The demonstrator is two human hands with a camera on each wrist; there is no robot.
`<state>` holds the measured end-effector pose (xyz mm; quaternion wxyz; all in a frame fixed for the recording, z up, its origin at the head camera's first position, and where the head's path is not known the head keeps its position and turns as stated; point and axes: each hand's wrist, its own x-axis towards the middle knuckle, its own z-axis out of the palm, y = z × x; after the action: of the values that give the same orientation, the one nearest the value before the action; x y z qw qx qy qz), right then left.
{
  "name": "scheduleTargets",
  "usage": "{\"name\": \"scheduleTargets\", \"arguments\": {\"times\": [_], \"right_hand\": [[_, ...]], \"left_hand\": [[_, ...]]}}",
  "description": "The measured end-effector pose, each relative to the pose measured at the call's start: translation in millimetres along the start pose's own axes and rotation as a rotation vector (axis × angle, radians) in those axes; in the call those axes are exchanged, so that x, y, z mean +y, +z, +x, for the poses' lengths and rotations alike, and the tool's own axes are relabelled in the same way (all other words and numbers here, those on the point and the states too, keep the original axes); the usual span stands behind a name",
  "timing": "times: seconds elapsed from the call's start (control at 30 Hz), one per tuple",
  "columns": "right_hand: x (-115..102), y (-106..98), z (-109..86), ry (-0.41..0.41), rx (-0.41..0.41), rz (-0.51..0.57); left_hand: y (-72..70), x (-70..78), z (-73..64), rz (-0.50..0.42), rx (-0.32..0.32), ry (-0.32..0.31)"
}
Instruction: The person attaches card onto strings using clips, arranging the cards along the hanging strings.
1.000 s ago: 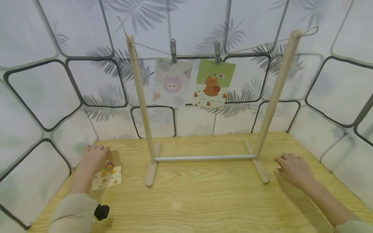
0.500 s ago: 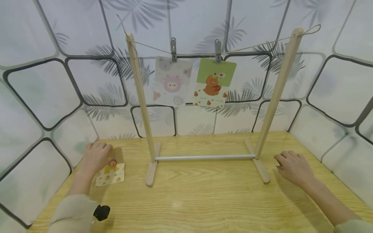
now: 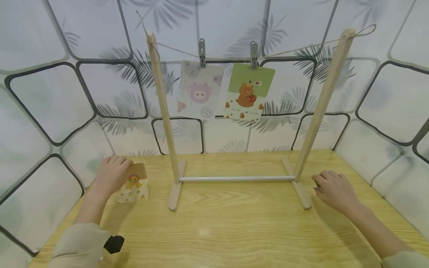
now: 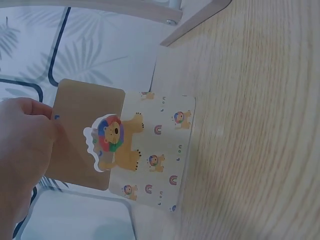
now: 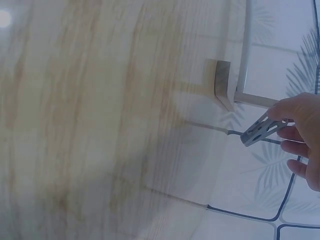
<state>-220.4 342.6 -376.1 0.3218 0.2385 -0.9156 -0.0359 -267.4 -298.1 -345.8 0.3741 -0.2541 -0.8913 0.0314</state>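
Observation:
My left hand (image 3: 114,174) pinches the top edge of a lion card (image 4: 150,150), brown above and cream with small lions below. The card stands tilted just over the table's left side. In the right wrist view, a grey metal clip (image 5: 260,130) is pinched between the thumb and fingers of my right hand (image 5: 302,130). That hand is right of the wooden stand (image 3: 318,111). From the stand's string (image 3: 301,49) hang a pale card with a pink animal (image 3: 200,91) and a green bear card (image 3: 249,91), each under a grey clip (image 3: 254,55).
A white rod (image 3: 236,179) joins the stand's two wooden feet (image 3: 303,195) low above the wood-grain table (image 3: 214,230). Patterned fabric (image 3: 26,100) walls in the back and both sides. A black object (image 3: 114,244) is by the left sleeve.
The left hand has lifted the lion card off the table and brought it up and to the right. My right hand has shifted slightly, and the clip in it shows more. The head view tilted a little.

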Motion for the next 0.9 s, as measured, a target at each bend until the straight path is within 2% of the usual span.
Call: {"name": "scheduleTargets", "arguments": {"times": [0.13,0.4,0.6,0.7,0.9], "right_hand": [[0.1,-1.7,1.3,-0.002,-0.006,0.004],[-2.9,-4.0,5.8,-0.016,-0.011,0.003],[-8.4,-3.4,8.8,-0.01,-0.039,0.018],[-9.6,-3.2,9.9,0.001,-0.042,0.028],[-9.1,-4.4,12.2,-0.02,-0.002,0.034]], "left_hand": [[-0.4,3.3,3.5,-0.008,-0.001,0.008],[2.6,4.2,7.6,-0.024,0.153,0.106],[-7.1,3.7,9.6,-0.037,0.197,0.138],[-14.0,6.5,12.9,-0.016,0.188,0.144],[-28.3,15.6,20.5,0.016,0.02,0.091]]}}
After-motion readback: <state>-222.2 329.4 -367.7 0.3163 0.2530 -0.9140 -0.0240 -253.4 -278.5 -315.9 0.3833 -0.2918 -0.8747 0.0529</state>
